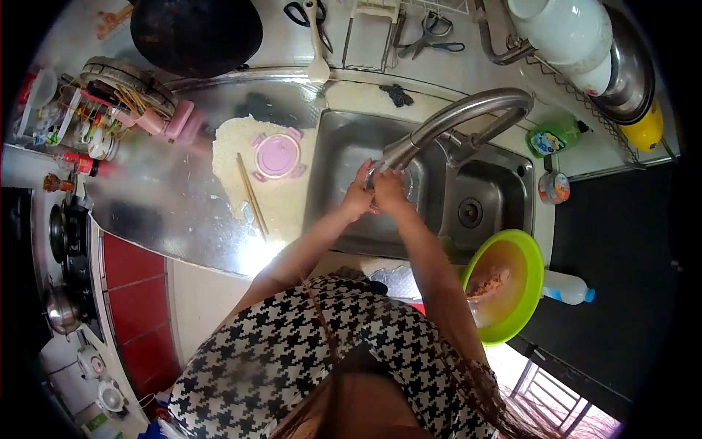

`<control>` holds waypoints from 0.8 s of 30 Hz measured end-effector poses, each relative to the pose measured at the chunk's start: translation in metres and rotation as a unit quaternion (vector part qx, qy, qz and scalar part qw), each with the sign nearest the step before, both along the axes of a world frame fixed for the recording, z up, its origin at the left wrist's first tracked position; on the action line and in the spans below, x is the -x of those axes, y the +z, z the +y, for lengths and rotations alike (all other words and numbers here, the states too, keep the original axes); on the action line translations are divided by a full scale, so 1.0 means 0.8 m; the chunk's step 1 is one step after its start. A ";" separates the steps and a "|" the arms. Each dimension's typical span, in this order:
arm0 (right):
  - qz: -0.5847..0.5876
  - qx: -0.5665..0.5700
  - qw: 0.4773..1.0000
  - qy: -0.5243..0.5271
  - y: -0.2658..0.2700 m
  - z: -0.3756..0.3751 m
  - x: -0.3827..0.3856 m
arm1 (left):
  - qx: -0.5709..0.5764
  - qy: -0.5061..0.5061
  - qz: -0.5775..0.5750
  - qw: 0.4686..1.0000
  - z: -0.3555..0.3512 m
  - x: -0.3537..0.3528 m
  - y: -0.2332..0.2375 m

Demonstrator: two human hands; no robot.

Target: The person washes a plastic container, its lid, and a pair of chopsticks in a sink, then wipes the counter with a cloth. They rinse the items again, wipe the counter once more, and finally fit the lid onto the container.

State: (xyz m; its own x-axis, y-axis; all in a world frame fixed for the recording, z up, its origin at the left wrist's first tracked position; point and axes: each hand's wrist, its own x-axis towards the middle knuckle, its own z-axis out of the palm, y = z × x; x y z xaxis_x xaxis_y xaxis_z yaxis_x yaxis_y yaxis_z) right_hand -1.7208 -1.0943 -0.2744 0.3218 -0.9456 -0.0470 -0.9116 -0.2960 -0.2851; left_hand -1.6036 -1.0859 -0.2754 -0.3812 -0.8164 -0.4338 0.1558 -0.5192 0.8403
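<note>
My left hand [358, 196] and my right hand [390, 192] meet over the left basin of the steel sink [336, 139], right under the spout of the curved faucet [439, 121]. Fingers of both hands are curled and close together. Whatever lies between them is hidden or too small to name. Left of the sink, a round pink lid [277, 156] with side clips lies on a pale mat [228, 150], and a pair of chopsticks [251, 196] rests beside it.
A lime-green bowl [537, 282] with cloudy liquid and reddish food stands right of the sink. Dish soap [552, 137] and a jar [553, 188] stand at the right edge. Behind are a black wok [196, 36], scissors [431, 40] and a rack of white bowls [559, 29].
</note>
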 end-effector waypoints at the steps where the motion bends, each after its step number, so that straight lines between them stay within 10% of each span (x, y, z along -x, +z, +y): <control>1: 0.029 -0.028 0.999 -0.037 -0.014 -0.004 -0.008 | 0.000 0.000 0.000 1.000 0.003 -0.002 0.000; 6: -0.079 -0.132 0.983 -0.102 -0.052 -0.010 -0.003 | 0.083 -0.034 -0.066 0.994 0.007 -0.010 0.007; 7: -0.382 -0.246 0.854 -0.254 -0.063 -0.011 -0.001 | 0.080 -0.031 -0.067 0.994 0.009 -0.016 0.006; 8: -0.630 -0.323 0.601 -0.372 -0.074 -0.016 0.000 | 0.040 -0.043 -0.031 0.998 0.005 -0.021 0.007; 12: -0.799 -0.336 0.420 -0.270 -0.039 -0.013 0.010 | -0.075 -0.094 0.030 0.992 -0.020 -0.036 0.023; 16: -0.685 -0.304 0.571 -0.333 -0.001 -0.022 -0.014 | -0.037 -0.079 0.012 0.996 -0.022 -0.031 0.016; 18: -0.303 -0.065 0.917 -0.251 0.010 -0.017 -0.017 | -0.066 -0.072 0.036 0.995 -0.024 -0.028 0.028; 24: -0.151 0.043 0.963 -0.218 0.048 -0.013 -0.009 | -0.083 -0.031 -0.028 0.996 -0.012 -0.027 0.014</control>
